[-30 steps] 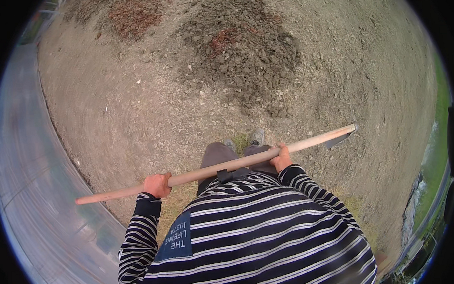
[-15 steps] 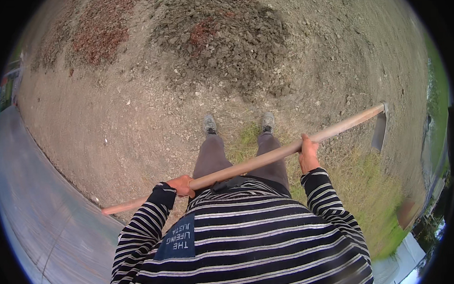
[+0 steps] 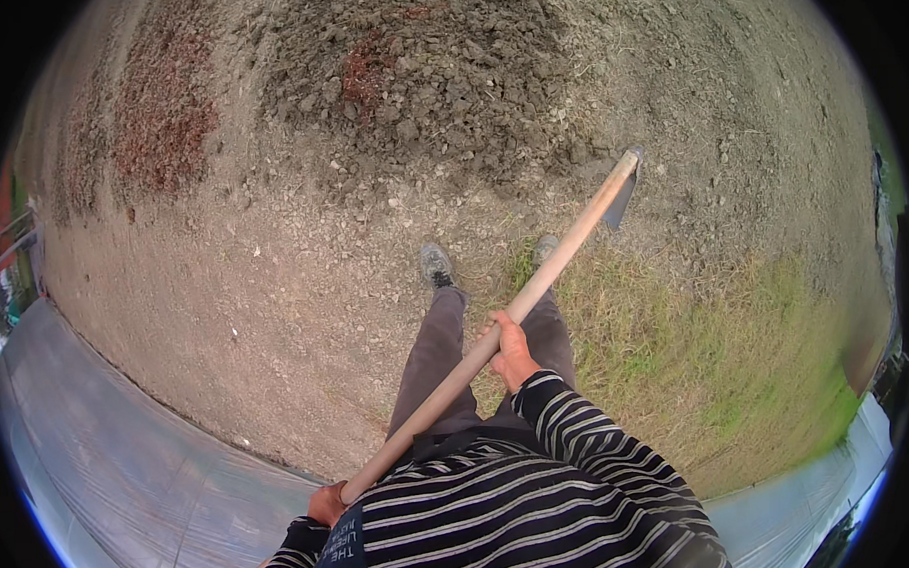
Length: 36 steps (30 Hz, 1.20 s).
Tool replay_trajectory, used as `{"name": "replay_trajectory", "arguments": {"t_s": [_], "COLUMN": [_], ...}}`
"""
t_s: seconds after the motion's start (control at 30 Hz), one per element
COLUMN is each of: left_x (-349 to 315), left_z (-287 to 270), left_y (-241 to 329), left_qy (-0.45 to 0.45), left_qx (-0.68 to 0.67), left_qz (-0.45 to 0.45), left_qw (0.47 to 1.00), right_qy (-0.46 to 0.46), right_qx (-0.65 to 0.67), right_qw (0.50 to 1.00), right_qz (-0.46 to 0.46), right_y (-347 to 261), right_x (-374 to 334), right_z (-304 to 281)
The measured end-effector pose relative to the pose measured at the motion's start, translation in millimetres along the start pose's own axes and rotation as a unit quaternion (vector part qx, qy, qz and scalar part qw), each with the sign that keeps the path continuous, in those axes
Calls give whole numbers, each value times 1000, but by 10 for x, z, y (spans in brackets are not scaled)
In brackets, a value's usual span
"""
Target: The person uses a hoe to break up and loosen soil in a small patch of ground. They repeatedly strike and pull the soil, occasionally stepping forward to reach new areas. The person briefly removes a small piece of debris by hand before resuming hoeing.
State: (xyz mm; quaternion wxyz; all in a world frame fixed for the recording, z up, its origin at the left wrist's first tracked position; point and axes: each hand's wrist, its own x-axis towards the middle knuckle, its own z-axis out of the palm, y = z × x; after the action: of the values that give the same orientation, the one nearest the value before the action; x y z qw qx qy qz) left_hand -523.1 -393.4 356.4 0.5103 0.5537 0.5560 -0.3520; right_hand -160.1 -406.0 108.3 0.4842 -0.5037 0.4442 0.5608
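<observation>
A hoe (image 3: 419, 417) with a long pale wooden handle slants from my waist up to the right, held in both hands. My left hand (image 3: 327, 503) is closed round the handle low down, beside my body. Farther up, about mid-length, my right hand (image 3: 514, 350) wraps the handle in front of my legs. The dark metal blade (image 3: 620, 202) hangs from the far end, near the right edge of a heap of broken, clumpy soil (image 3: 458, 94). Whether the blade touches the ground I cannot tell.
Reddish material (image 3: 164, 134) lies in a patch on the ground at the far left. My two shoes (image 3: 437, 265) stand on stony soil before the heap. Grass (image 3: 707, 355) grows to the right. Plastic sheeting (image 3: 170, 454) curves along the lower left.
The hoe has swung from nearly level to a steeper slant, its blade moving left and farther away, towards the heap. My right hand has moved left; my left hand has come lower and nearer my body.
</observation>
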Motion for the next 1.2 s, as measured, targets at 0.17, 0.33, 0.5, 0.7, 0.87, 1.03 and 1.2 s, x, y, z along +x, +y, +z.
{"name": "replay_trajectory", "arguments": {"t_s": [0.17, 0.33, 0.5, 0.7, 0.87, 1.03, 1.2], "left_x": [317, 334, 136, -46, -267, -589, -776], "left_z": [-141, -322, -472, -850, -1286, -1581, -1955], "left_y": [693, 1524, 2010, 1913, 1874, 2311, 3149], "left_qy": [55, 175, 164, 126, 157, 191, 293], "left_qx": [159, 197, 207, 225, 301, 341, 439], "left_qz": [6, 79, 62, 32, 47, 23, 58], "left_qw": [986, 961, 963, 966, 939, 920, 847], "right_qy": [-159, -199, -168, -124, -110, -140, -137], "right_qx": [127, 138, 105, 106, 137, 137, 177], "right_qw": [978, 964, 976, 985, 981, 980, 975], "right_qz": [-49, -109, -88, -61, -77, -30, 15], "right_y": [-817, -1506, -1735, -1489, -1206, -1263, -1812], "right_x": [-70, 61, 38, -15, -159, -249, -418], "right_z": [66, 374, 496, 570, 785, 987, 1347]}}
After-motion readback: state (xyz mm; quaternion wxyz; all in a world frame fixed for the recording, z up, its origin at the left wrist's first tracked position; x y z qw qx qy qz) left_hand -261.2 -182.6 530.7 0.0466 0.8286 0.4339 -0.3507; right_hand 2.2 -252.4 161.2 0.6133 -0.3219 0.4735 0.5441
